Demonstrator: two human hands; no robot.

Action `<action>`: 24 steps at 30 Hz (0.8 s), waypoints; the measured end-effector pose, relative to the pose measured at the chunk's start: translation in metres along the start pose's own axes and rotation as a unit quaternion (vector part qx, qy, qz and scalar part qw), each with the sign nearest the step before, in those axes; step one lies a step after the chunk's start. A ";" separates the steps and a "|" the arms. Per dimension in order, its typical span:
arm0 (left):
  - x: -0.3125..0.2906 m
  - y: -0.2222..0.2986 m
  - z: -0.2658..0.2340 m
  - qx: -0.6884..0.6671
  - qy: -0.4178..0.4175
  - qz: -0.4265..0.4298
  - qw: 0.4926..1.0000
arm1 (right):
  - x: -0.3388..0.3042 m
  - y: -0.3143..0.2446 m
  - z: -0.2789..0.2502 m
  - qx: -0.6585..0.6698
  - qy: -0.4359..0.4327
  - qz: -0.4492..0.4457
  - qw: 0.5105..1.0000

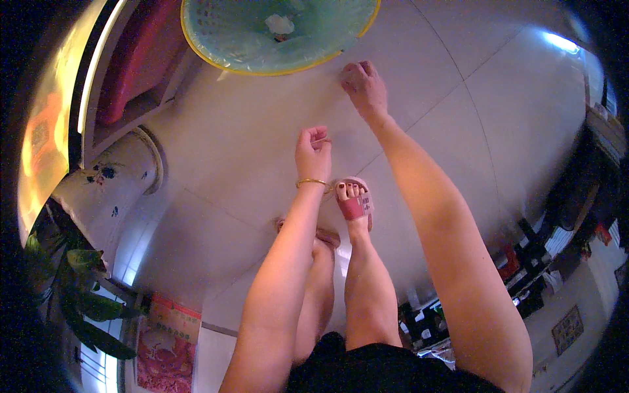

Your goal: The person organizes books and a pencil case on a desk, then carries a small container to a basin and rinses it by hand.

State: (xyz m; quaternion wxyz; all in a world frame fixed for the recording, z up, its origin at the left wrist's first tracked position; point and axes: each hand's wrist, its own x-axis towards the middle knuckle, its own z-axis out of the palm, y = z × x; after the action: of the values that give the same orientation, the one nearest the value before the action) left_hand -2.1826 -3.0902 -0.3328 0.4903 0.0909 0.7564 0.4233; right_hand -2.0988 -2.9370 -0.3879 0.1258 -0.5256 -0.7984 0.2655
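Note:
My left hand (312,152), with a gold bangle (312,181) on its wrist, is closed in a pinch above the floor. A thin pale sliver shows between its fingers; its kind is too small to tell. Farther forward and to the right, my right hand (365,90) has its fingers curled in, and whatever may be inside them is hidden. It is just short of the yellow rim of a green waste basket (262,71), apart from it in this view. The basket has a clear plastic liner. Inside lies a crumpled white tissue (280,25).
My foot in a pink slide sandal (354,206) stands on the pale tiled floor (229,144). At the left are a white ceramic pot-like object with blue flowers (108,190), a leafy plant (92,301) and a reddish cabinet (134,72). Dark furniture (557,190) lines the right.

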 end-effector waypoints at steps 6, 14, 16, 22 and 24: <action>0.004 0.001 0.007 0.006 -0.015 -0.032 0.999 | 0.001 -0.002 0.008 -0.052 -0.019 -0.042 0.998; -0.014 0.034 -0.005 0.041 -0.015 0.032 0.999 | -0.038 -0.049 -0.048 0.103 -0.094 0.001 0.990; -0.028 0.070 -0.001 -0.009 -0.086 -0.010 0.996 | -0.054 -0.063 -0.083 0.128 -0.113 0.028 0.985; -0.062 0.125 -0.014 -0.004 -0.094 0.121 0.988 | -0.060 -0.140 -0.152 0.293 -0.143 0.057 0.944; -0.059 0.139 -0.027 -0.026 -0.133 0.060 0.989 | -0.048 -0.164 -0.169 0.334 -0.123 0.042 0.934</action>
State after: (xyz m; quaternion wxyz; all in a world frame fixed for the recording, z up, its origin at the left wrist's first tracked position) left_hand -2.2139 -3.0506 -0.1880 0.5627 0.1791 0.6664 0.4552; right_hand -2.1245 -2.9813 -0.1536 0.1840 -0.4495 -0.6501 0.5843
